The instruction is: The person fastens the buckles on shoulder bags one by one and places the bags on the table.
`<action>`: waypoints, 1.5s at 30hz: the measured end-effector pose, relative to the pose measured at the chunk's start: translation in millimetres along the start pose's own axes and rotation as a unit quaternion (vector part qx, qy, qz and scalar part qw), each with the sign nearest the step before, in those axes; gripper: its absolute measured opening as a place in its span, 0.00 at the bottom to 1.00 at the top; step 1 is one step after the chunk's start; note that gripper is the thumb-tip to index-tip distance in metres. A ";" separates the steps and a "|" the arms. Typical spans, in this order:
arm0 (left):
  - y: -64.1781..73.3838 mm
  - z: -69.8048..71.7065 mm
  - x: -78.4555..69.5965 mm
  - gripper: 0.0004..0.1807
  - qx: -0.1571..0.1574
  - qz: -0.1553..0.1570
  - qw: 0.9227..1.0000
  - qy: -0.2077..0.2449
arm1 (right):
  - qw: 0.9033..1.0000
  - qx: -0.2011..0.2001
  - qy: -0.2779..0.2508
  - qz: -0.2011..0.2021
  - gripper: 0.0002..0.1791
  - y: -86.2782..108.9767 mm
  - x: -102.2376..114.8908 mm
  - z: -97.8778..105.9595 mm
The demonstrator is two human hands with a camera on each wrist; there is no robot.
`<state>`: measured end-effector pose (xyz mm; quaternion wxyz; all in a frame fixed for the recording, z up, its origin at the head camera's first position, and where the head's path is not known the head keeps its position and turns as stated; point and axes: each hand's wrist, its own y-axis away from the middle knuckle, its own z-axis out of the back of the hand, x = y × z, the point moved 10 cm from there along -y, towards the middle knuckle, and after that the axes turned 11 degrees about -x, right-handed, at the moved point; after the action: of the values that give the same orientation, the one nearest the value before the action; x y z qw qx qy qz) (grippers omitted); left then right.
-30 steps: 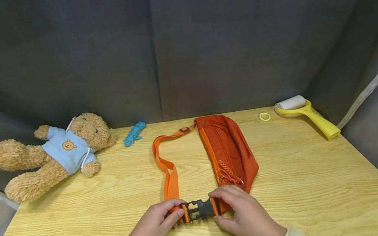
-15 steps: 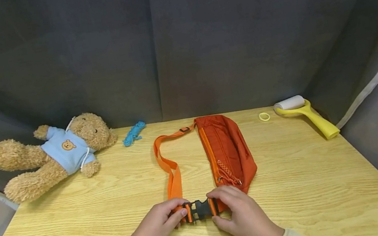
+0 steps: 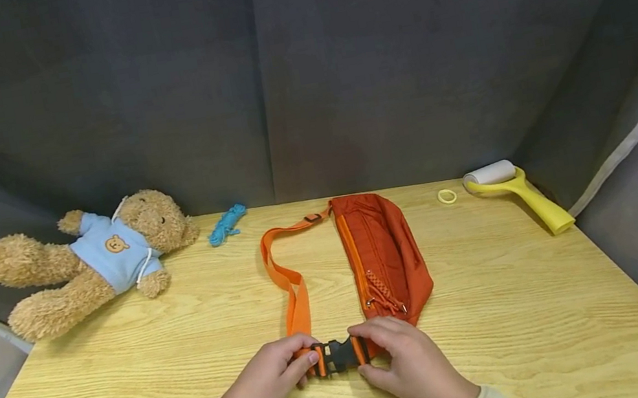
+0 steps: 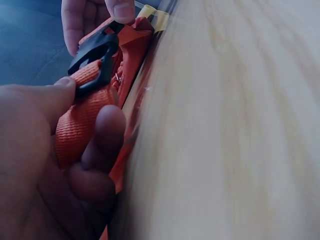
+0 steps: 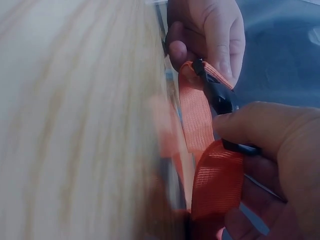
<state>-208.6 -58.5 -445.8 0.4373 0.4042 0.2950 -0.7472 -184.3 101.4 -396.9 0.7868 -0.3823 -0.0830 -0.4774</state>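
Observation:
A red-orange waist bag (image 3: 386,251) lies on the wooden table, its orange strap (image 3: 286,277) looping out to the left. Near the table's front, the black side-release buckle (image 3: 341,355) is held between both hands. My left hand (image 3: 263,380) pinches the pronged half and its webbing between thumb and fingers. On the other side my right hand (image 3: 416,366) grips the socket half by its edges. The prongs sit inside the socket, with a small gap still showing between the halves. In the left wrist view, the buckle (image 4: 95,55) is tilted, with orange webbing (image 4: 80,127) through its bar.
At the back left lies a teddy bear (image 3: 120,248) in a blue top. Beside it is a blue cord bundle (image 3: 227,225). A small yellow ring (image 3: 447,197) and a yellow-handled lint roller (image 3: 535,203) lie at the back right. Dark curtains (image 3: 385,63) border the table.
My left hand has moved right with the pronged half, and the prongs have slid deeper into the socket. The strap shifted right with it; my right hand moved slightly left.

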 end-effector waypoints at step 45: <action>-4.1 -1.3 1.7 0.10 -0.028 0.018 0.999 -0.009 | 1.000 0.014 0.017 -0.007 0.30 1.2 -4.0 -1.5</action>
<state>-212.3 -56.4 -447.5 0.4644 0.3901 0.3050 -0.7343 -185.8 103.5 -400.5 0.7899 -0.3620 -0.0791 -0.4885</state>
